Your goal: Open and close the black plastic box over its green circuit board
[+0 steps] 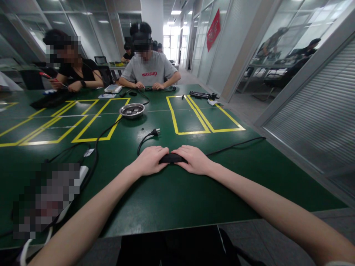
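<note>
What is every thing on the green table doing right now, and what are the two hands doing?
left hand: palm down, resting on the black device
right hand: palm down, resting on the black device
black device: flat on the green table, mostly covered
power plug: unplugged, lying loose
metal bowl: upright, small parts inside
power strip: lying flat, cables running to it

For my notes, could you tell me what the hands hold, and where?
Both hands, left hand and right hand, cover the ends of a black oblong device.
</note>
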A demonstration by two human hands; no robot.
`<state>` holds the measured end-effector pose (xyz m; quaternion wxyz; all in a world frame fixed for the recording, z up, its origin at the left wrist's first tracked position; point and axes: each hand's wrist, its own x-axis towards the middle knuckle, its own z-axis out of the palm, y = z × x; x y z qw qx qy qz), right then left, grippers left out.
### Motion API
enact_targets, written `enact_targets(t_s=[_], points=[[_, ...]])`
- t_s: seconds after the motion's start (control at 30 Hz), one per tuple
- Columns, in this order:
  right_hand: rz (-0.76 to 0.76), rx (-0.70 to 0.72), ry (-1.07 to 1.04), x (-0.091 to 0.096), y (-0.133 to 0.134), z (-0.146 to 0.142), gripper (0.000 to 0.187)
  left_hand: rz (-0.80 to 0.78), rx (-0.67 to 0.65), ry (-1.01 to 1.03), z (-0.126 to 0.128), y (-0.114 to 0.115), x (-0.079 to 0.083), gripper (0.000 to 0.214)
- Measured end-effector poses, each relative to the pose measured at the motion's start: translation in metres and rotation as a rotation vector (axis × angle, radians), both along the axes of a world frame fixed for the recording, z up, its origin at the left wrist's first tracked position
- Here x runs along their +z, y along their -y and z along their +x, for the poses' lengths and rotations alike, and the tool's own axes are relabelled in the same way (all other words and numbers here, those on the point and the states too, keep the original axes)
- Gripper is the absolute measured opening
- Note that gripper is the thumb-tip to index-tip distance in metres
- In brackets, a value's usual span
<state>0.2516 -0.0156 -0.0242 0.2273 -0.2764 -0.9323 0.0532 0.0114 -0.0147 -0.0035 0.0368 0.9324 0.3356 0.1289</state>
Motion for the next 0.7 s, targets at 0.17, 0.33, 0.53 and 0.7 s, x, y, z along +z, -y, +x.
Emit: enact_targets(t_s=[0.17, 0.33, 0.53, 0.7], points=[[-0.029, -0.060, 0.006, 0.0044, 0.0019, 0.0017, 0.027, 0.006, -0.037, 0.012, -0.0013, -0.0002, 0.0019, 0.024], [-0.007, -0.078, -0.011, 0.0077, 0.0030, 0.0022, 0.032, 0.015, -0.050, 0.039, -0.0017, 0.0002, 0.0019, 0.033], [0.055, -0.115, 0.027, 0.0086, 0.0051, 0.0017, 0.033, 0.046, -0.062, 0.085, -0.0019, 0.0007, 0.0020, 0.042], [0.042, -0.068, -0.042, 0.0086, 0.0035, 0.0024, 0.031, 0.049, -0.079, 0.093, -0.0008, 0.0008, 0.0009, 0.037]])
